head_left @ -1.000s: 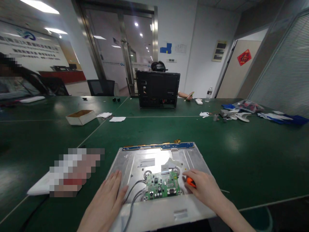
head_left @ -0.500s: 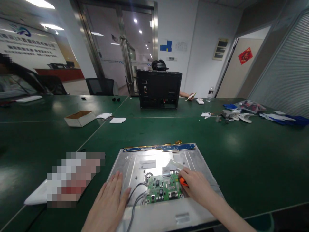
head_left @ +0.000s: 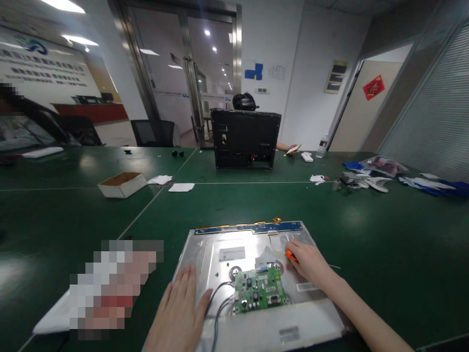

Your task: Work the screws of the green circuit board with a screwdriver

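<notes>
A metal-backed display panel (head_left: 210, 254) lies flat on the table, close in front of me. My left hand (head_left: 181, 305) rests spread on its left side, next to dark cables (head_left: 216, 313) running to a green circuit board (head_left: 256, 291). Along the panel's far edge runs a narrow blue circuit strip (head_left: 249, 228). Right of centre, my right hand (head_left: 308, 261) is closed around an orange tool handle (head_left: 291, 255); the tool's kind is hidden. By those fingertips a pale flat ribbon or tape (head_left: 273, 254) sticks up, its end apart from the board's blue connector.
A black monitor housing (head_left: 245, 139) stands across the green table (head_left: 234, 203), with another person's hand (head_left: 291, 148) beside it. An open box (head_left: 122, 185) and papers (head_left: 181, 187) lie left. Scraps, bags and blue-white items (head_left: 432, 185) lie right. A blurred-out packet (head_left: 51, 313) is near left.
My right hand has moved up and away from the green board with the orange-handled tool. The ribbon's end has come off the board, showing a blue connector. My left hand stays on the panel.
</notes>
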`<state>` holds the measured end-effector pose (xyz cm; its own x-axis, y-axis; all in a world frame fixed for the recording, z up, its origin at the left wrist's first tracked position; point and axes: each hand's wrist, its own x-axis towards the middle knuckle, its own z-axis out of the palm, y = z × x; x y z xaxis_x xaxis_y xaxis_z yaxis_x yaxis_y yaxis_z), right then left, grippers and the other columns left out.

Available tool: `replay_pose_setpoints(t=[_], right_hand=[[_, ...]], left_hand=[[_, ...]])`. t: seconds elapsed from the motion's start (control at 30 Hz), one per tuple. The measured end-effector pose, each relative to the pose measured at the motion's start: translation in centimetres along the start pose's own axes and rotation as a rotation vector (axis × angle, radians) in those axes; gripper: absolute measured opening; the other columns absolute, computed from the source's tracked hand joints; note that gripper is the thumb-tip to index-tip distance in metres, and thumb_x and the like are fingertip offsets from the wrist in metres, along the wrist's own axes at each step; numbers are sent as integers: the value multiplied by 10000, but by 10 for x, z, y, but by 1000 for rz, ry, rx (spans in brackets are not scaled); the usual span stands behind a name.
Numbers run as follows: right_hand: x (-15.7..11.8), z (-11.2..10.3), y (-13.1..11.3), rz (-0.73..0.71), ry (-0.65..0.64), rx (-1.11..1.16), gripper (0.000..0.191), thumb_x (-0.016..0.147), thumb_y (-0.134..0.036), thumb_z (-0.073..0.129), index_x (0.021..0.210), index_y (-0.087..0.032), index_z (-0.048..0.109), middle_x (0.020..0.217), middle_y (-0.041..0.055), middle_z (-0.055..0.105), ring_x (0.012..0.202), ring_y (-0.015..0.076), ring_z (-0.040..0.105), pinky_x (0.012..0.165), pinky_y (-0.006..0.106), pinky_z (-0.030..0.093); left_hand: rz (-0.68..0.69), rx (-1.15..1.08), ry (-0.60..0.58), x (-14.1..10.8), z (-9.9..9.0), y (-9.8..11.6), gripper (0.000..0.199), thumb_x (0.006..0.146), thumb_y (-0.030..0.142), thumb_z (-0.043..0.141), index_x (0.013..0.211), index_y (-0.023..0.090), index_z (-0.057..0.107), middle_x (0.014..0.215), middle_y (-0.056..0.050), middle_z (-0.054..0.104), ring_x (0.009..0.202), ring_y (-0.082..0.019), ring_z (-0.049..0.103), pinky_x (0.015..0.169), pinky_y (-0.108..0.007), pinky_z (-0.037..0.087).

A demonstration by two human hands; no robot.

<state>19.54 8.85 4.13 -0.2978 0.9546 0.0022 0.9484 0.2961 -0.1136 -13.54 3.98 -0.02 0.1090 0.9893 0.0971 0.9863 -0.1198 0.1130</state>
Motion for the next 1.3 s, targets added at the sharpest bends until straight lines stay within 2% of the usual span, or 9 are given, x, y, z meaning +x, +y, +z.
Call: replay_pose_setpoints(t=[0.2, 0.27, 0.37, 0.5, 0.63, 0.73, 0.9, 1.1, 1.3], right_hand=[[-1, 9, 9, -8, 24, 51, 192, 859, -72, 440, 924, -180, 583, 952, 52, 626, 792, 176, 601, 663, 270, 386], [0, 9, 10, -1, 17, 70, 197, 854, -65, 441, 924, -179, 586, 955, 58, 629, 812, 179, 602, 674, 270, 387], [4, 4, 8, 5, -7, 90, 193, 836, -53, 455, 898, -176, 590, 921, 57, 632, 822, 183, 602, 676, 266, 379], [16, -8, -5, 9, -20, 105, 214, 788, -10, 471, 853, -170, 598, 876, 49, 632, 803, 176, 596, 657, 252, 359], [34, -15, -35, -139, -44, 122, 218, 782, -4, 486, 851, -170, 610, 901, 45, 646, 824, 171, 595, 654, 246, 357], [53, -14, -61, -278, -88, 120, 174, 787, -57, 538, 864, -184, 628, 932, 43, 661, 830, 169, 594, 634, 246, 350], [83, -9, -85, -472, -116, 118, 80, 783, -193, 605, 851, -196, 647, 918, 39, 678, 820, 174, 591, 608, 248, 340], [92, 3, -81, -513, -74, 140, 132, 775, -158, 587, 862, -200, 678, 888, 35, 703, 790, 169, 613, 626, 242, 364], [83, 4, -60, -443, 46, 184, 224, 796, -140, 579, 975, -231, 680, 969, 33, 715, 880, 182, 634, 700, 253, 400]], left_hand=[[5, 17, -27, 8, -4, 7, 678, 885, 487, 342, 1322, -16, 471, 1413, -232, 402, 1323, -358, 360, 1076, -540, 284], [17, 10, -29, 13, -8, 9, 628, 887, 453, 369, 1328, 17, 473, 1396, -220, 438, 1307, -354, 386, 1063, -530, 311], [89, -23, -71, 25, -19, 13, 505, 899, 322, 381, 1344, 98, 462, 1373, -174, 481, 1253, -317, 460, 1037, -466, 364], [149, -77, -215, 44, -35, 19, 434, 901, 137, 341, 1315, 120, 470, 1282, -176, 534, 1117, -274, 563, 926, -391, 443], [156, -98, -274, 56, -36, 21, 369, 864, 39, 363, 1165, 141, 551, 1127, -144, 590, 1023, -245, 588, 856, -345, 446], [137, -136, -267, 60, -34, 20, 294, 863, 30, 356, 995, 155, 588, 1033, -121, 600, 927, -229, 609, 786, -319, 445], [137, -275, -234, 63, -39, 25, 247, 863, 54, 370, 916, 160, 587, 929, -100, 617, 863, -215, 608, 765, -304, 431], [149, -347, -247, 68, -50, 37, 188, 783, 93, 495, 920, 176, 594, 888, -65, 641, 845, -212, 603, 736, -286, 422], [219, -418, -198, 86, -39, 47, 162, 783, 124, 484, 835, 164, 632, 831, -65, 669, 808, -216, 610, 713, -285, 425]])
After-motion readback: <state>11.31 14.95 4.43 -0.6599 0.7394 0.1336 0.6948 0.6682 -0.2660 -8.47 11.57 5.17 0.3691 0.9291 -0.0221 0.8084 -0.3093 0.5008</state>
